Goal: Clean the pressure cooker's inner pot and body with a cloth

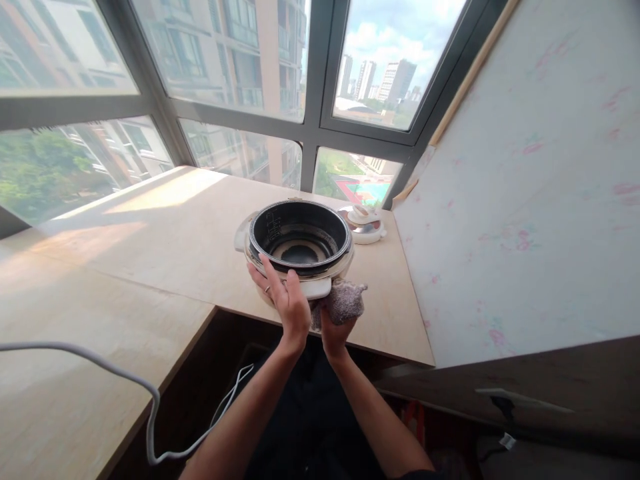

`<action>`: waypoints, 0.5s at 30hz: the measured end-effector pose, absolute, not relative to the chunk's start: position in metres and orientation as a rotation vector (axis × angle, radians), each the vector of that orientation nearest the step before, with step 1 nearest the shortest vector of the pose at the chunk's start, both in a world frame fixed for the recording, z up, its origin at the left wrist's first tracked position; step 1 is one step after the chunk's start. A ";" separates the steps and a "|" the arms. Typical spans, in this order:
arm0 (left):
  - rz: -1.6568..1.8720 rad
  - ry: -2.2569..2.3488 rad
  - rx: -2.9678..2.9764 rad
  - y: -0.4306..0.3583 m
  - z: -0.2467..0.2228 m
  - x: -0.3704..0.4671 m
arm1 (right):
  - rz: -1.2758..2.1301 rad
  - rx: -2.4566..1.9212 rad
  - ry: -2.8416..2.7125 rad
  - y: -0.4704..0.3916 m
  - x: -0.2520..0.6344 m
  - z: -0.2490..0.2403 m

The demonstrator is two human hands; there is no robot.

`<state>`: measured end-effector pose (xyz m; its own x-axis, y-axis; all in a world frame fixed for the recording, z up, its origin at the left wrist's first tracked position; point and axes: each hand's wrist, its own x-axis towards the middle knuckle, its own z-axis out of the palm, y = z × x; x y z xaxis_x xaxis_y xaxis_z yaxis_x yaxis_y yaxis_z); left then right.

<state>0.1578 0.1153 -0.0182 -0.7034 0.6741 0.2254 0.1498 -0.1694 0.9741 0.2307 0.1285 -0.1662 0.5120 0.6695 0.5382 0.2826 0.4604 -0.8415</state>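
Note:
A round electric cooking pot (pixel 343 270) with a cream outer body and white side handles stands near the front edge of the wooden counter. Its black inner pot (pixel 280 230) has a worn, ringed bottom and nothing in it. My left hand (pixel 287 303) holds the near left side of the body, fingers stretched along the wall below the rim and thumb beside the near handle. A fuzzy grey-brown cloth (pixel 347 301) is in my right hand (pixel 336 333), pressed near the lower front of the body under the handle. The cloth hides most of my right fingers.
Behind the pot to the right sits a glass lid (pixel 367 230) with a white knob. A patterned wall (pixel 500 200) bounds the right side, and windows (pixel 240 60) the back. A white cable (pixel 100 360) crosses the left counter (pixel 60 307) and hangs over its edge.

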 end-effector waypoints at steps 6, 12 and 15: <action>2.152 1.646 0.921 0.109 -0.030 0.133 | 0.162 -1.063 -1.309 0.108 0.227 -0.167; 2.390 1.646 0.643 0.167 -0.028 0.047 | 0.262 -1.117 -0.987 0.151 0.247 -0.151; 2.212 1.553 0.633 0.205 -0.019 0.015 | 0.386 -1.156 -0.858 0.180 0.264 -0.140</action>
